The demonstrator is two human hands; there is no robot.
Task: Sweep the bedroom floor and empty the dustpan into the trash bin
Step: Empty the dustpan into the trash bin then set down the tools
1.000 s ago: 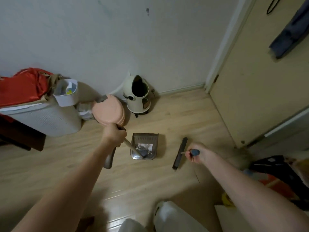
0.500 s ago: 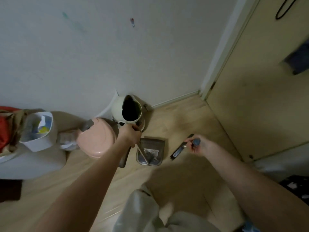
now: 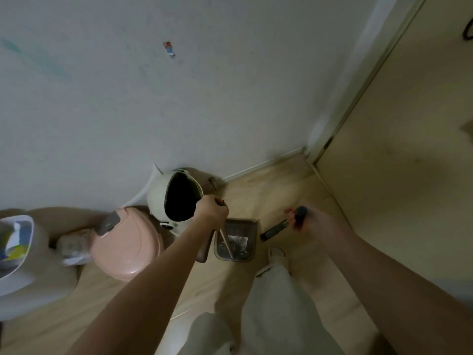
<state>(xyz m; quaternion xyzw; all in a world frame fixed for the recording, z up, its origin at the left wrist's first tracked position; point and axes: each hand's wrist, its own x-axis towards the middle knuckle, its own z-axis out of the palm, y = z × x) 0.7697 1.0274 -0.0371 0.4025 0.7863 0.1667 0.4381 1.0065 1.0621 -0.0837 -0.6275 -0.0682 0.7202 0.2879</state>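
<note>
Left hand (image 3: 212,212) fingers clenched round dustpan (image 3: 235,239) handle, pan level with debris, just beside open trash bin (image 3: 176,198), likely ready for tipping. Right hand (image 3: 311,220) grips brush (image 3: 275,230), held aside.

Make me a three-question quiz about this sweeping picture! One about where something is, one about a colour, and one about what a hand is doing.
1. Where is the dustpan?
A. On the wooden floor by the cream bin
B. Hanging on the door
C. Inside the white basket

2. What colour is the round lid?
A. Green
B. Pink
C. Black

3. What is the right hand doing?
A. Lying flat on the floor
B. Pressing on the wall
C. Gripping the broom handle

Answers: 1 A, the dustpan sits low at the floor just right of the cream bin, its pole in the left hand. 2 B, the lid is plainly pink. 3 C, the fingers curl round the blue handle tip.
</note>
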